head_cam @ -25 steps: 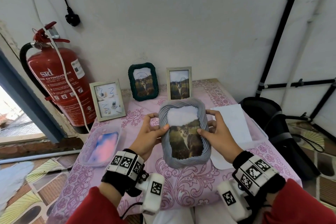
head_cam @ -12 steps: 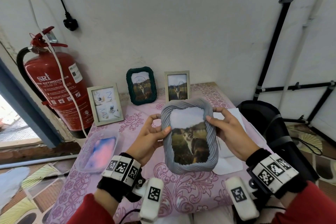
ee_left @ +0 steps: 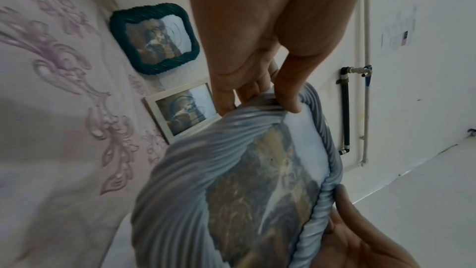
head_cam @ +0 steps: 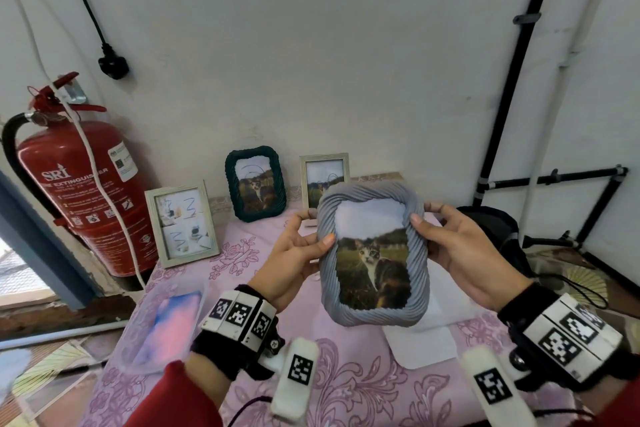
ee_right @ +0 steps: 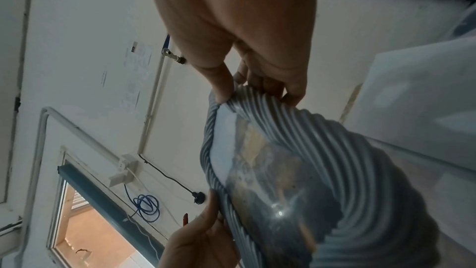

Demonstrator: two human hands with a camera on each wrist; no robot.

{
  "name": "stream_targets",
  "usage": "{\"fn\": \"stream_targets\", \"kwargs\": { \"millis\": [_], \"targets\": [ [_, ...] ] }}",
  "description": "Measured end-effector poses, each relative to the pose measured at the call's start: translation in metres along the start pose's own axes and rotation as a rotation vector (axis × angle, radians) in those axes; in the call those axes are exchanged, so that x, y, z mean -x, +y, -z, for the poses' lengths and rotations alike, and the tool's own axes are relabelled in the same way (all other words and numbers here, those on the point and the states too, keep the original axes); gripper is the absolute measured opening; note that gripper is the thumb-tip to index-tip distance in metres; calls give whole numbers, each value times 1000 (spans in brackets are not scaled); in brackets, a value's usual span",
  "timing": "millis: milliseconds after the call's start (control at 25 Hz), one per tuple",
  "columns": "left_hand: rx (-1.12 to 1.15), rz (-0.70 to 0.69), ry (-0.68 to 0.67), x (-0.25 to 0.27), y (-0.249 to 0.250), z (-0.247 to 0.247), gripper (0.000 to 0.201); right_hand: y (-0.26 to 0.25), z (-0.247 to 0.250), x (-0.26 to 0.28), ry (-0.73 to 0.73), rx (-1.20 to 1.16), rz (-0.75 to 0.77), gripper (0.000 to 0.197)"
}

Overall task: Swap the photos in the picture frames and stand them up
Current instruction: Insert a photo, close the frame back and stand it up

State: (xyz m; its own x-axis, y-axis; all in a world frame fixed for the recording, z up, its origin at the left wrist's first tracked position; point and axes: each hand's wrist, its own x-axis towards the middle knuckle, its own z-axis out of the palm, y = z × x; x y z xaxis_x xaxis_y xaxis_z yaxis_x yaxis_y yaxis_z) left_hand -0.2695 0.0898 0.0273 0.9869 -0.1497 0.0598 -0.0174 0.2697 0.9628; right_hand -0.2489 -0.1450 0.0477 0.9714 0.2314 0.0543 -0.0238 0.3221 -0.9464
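Your left hand and right hand clamp opposite sides of the grey ribbed rounded picture frame, thumbs on its front rim, fingers behind. You hold it upright, clear of the pink floral tablecloth, cat photo facing you. A dark green ribbed frame and two pale wooden frames stand against the wall.
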Motion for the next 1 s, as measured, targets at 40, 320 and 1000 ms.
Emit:
{"fn": "stream_targets", "kwargs": {
  "millis": [40,320,1000],
  "targets": [
    [-11,-18,-5,-8,6,-2,37,-7,0,-6,1,-3,10,12],
    [-135,-166,103,-92,53,-22,38,-62,6,-76,103,66,157,12],
    [-820,-121,75,-327,22,-12,55,-20,105,-289,163,215,129,16]
  ]
}}
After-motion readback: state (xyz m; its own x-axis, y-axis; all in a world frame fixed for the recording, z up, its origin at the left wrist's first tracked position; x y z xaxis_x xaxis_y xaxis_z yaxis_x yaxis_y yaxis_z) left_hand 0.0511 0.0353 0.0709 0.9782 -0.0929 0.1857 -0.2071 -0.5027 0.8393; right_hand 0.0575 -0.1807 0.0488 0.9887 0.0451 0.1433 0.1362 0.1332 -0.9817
